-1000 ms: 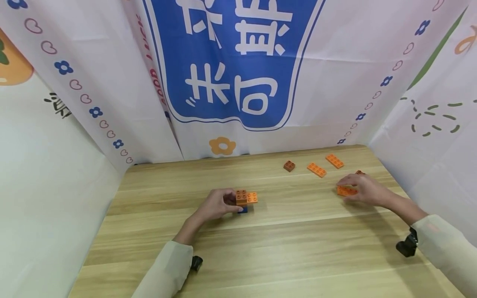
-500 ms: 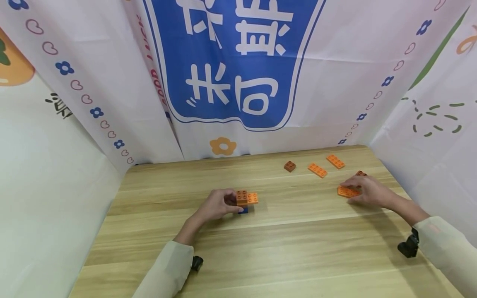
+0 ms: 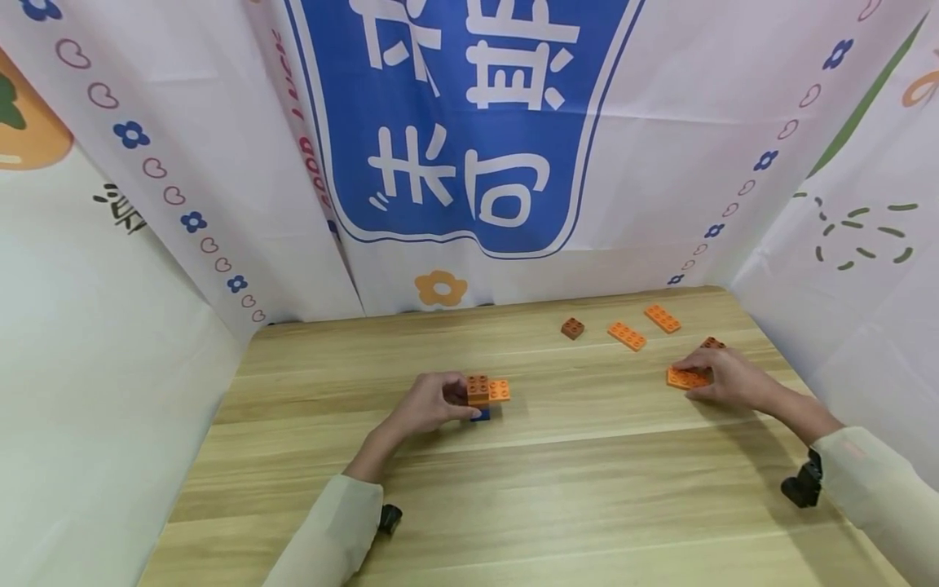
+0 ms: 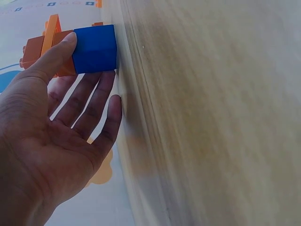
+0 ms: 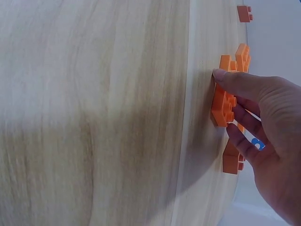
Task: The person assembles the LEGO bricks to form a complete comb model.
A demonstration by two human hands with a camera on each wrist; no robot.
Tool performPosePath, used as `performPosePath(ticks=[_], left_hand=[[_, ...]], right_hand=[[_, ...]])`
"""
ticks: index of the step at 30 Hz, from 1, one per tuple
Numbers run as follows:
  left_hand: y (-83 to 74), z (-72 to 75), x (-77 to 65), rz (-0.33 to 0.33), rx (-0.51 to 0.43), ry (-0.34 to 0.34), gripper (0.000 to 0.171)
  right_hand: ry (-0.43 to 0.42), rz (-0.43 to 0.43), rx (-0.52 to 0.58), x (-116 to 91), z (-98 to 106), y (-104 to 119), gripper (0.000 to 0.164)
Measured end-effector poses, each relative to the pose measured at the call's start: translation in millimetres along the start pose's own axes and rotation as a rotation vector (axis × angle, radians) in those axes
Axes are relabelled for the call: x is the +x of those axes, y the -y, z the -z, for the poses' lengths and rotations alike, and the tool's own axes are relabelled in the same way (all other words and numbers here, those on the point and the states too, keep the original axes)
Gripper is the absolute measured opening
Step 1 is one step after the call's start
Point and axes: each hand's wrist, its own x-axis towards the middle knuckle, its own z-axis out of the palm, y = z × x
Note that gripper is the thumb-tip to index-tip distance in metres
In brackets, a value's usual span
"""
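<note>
A small stack of toy building bricks is in my left hand [image 3: 429, 402]. It has a blue brick [image 4: 95, 48] at the bottom, a brown brick [image 4: 66, 63] above that, then an orange flat brick [image 3: 500, 390] jutting right, and a brown brick [image 3: 478, 386] on top. My thumb lies across the stack's near side, with fingers behind it. On the right, my right hand [image 3: 726, 377] pinches another orange flat brick [image 5: 220, 103] lying on the table, thumb at one edge and fingers at the other. The palm partly covers that brick in the head view.
Beyond the right hand lie two orange flat bricks, one nearer [image 3: 627, 336] and one farther [image 3: 663, 319]. A brown brick [image 3: 572, 328] sits left of them. Another brown brick [image 3: 713, 343] is partly hidden behind the right hand. Printed cloth [image 3: 631, 220] borders the wooden table [image 3: 557, 505].
My right hand has shifted slightly rightward along the orange flat brick, which stays on the table. The left hand and its stack have stayed in place.
</note>
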Motion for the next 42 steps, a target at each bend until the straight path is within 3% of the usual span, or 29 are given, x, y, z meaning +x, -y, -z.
performPosePath(ticks=[27, 42], left_hand=[[-0.8, -1.9, -1.5, -0.001, -0.026, 0.018, 0.019], [-0.3, 0.1, -0.5, 0.009, -0.004, 0.009, 0.019]], right_hand=[[-0.090, 0.092, -0.060, 0, -3, 4, 0.038], [-0.044, 0.102, 0.009, 13, 0, 34, 0.038]])
